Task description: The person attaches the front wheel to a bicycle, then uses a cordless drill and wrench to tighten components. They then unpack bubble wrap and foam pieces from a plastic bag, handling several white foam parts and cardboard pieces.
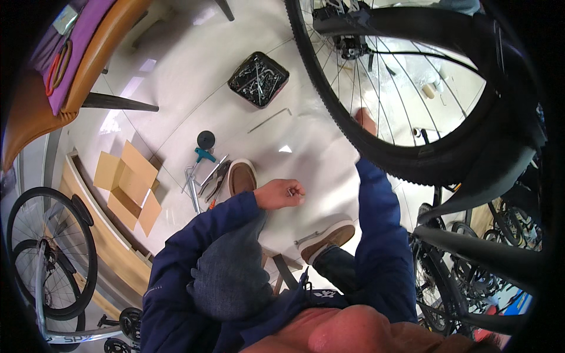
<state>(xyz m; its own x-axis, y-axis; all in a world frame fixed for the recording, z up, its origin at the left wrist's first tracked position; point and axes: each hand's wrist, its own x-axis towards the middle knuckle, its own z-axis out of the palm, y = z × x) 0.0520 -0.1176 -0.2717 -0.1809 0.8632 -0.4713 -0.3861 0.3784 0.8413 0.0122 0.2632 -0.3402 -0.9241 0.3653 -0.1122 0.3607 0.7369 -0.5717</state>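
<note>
My left hand (280, 195) is held above the floor in front of my knee. Its fingers are curled round a small metal piece (290, 192), too small to name. The right arm reaches forward to a bicycle wheel (329, 100) with a knobby black tyre. Part of my right hand (366, 121) shows through the spokes near the rim; the tyre covers the wrist, and its fingers cannot be made out. At the wheel's hub sits a disc brake caliper (351, 48), with a black fork leg (400, 21) running beside it.
A black tray of loose metal parts (259, 79) stands on the tiled floor, near a long hex key (269, 120). Beside my left shoe lie pliers (219, 176) and a teal-handled tool (204, 155). An open cardboard box (129, 191) is at left; parked bikes (453, 259) crowd the right.
</note>
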